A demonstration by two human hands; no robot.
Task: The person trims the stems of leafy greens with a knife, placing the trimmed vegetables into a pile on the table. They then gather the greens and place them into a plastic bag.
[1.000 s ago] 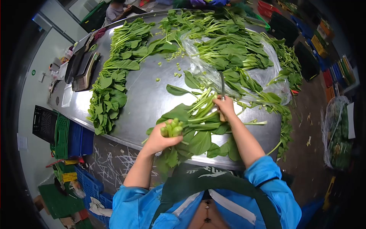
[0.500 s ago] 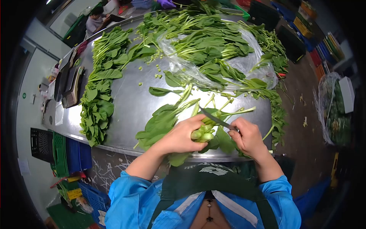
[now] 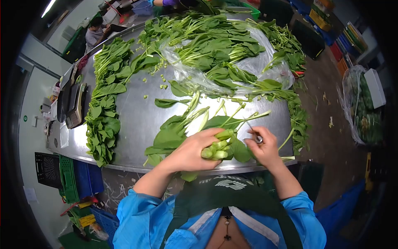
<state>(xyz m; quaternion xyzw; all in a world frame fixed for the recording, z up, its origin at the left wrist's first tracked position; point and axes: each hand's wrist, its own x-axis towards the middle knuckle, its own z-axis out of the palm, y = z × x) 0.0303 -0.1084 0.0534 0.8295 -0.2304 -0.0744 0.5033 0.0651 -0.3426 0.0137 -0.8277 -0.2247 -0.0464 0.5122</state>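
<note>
Main risk, my read: a nick to the left hand (image 3: 193, 153). It's clamped round a bunch of pale-green-stemmed leafy greens (image 3: 216, 150), butts exposed, over the near edge of the grey metal table (image 3: 134, 108). Right hand (image 3: 266, 146) is closed on a small thin-bladed knife (image 3: 250, 127), just beside the bunch; hands near each other, not touching. Blade looks thin and blurred, can't tell which way the edge faces. A slip on wet stems would probably send it toward the left fingers. Butts sit at uneven heights, so a cut could come out ragged. Loose grip could shed stalks; leaf tips already poke past the table edge, so a drop could reach the floor. Loose leafy stalks (image 3: 168, 139) lie under and beside the left hand, could snag or get mixed in. Counts: 2 hands, 1 knife, 1 held bunch with roughly half a dozen butts showing, 1 long row of greens (image 3: 103, 124) at left, 1 big heap of greens (image 3: 219, 43) on clear crumpled plastic (image 3: 286, 76), 1 seated person (image 3: 94, 37) far left. Loose stalks and pale green stem bits (image 3: 145, 96): several, too overlapped or small for an exact number.
</note>
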